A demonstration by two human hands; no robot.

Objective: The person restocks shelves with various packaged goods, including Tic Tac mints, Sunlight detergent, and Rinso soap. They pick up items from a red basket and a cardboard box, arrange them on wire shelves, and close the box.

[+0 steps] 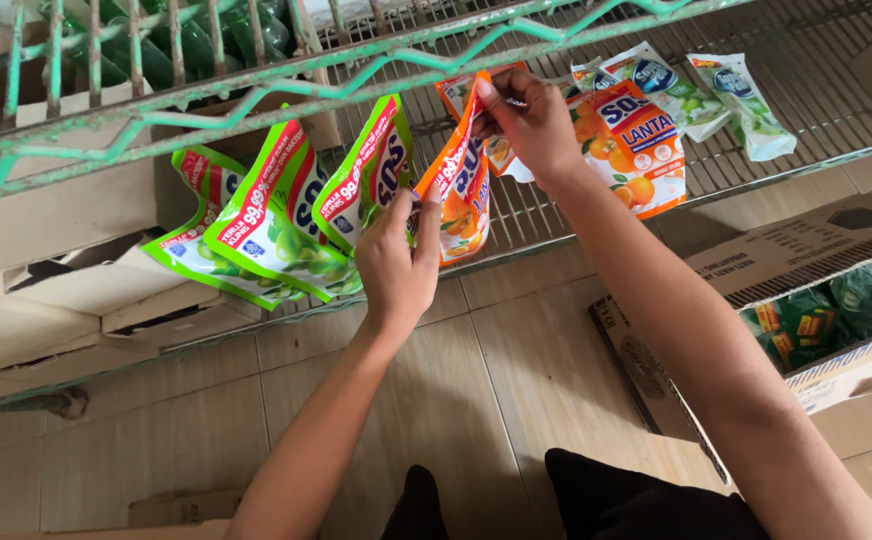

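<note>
Standing upright (orange, glossy), the refill pouch (463, 180) sits in both hands' grip.

Wire shelf (556, 215), green-painted frame. At centre, orange pouch (464, 185) upright on edge, pinched at top by right hand (526, 125), steadied at lower edge by left hand (401, 260). At 9 o'clock of it, green pouches (276, 215) leaning in a row (three at least). At 3 o'clock, second orange pouch (631, 150) lying flat; pale pouches (716, 95) beyond. At 4 o'clock, open cardboard box (806, 250) on tiled floor (476, 390).
</note>
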